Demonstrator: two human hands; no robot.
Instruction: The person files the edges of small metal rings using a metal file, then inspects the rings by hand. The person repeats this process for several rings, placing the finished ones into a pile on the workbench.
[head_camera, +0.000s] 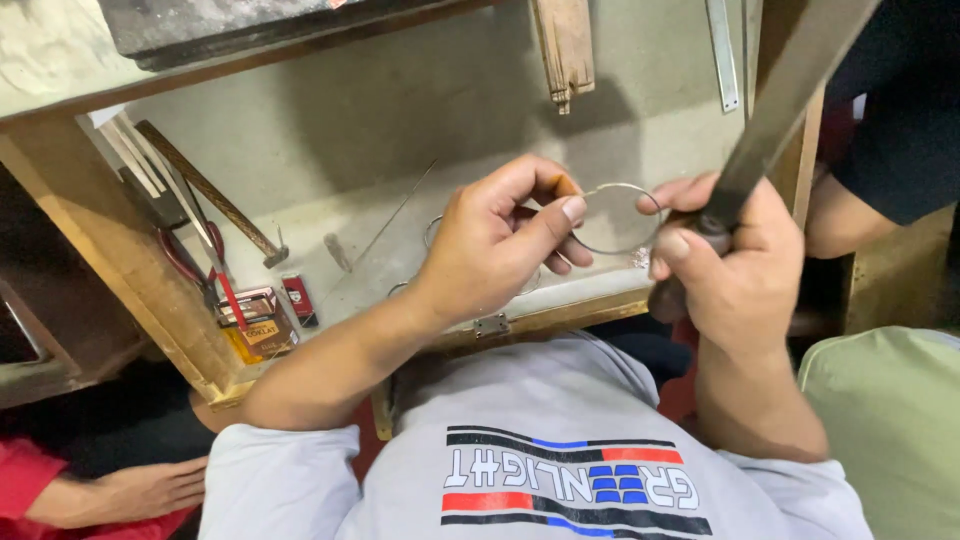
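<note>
Head view, read from left to right. At the lower left of the frame another person's hand (150, 490) rested beside a red sleeve, well apart from the work. In the left-centre, red-handled pliers (195, 262) and a long wooden-handled hammer (215, 195) lay on the grey dusty bench surface (400, 120), near small flat boxes (262, 318) at the wooden bench edge (560, 312). At centre, the left hand (500, 240) pinched the left side of a thin silver wire ring (618, 218) between thumb and forefinger, the other fingers curled beneath. The ring stood in the gap between the two hands, at centre-right of the frame, its flat face turned roughly toward the camera. To its right, the right hand (735, 270) was closed around the handle of a long dark flat metal file (775, 110), whose long axis ran diagonally from the fist up toward the upper right corner of the frame. The right thumb lay just beside the ring's right edge; whether it touched could not be told. The ring thus lay directly left of the file-holding hand, held only by the left hand. A second loose wire ring (432, 232) showed partly behind the left wrist.
</note>
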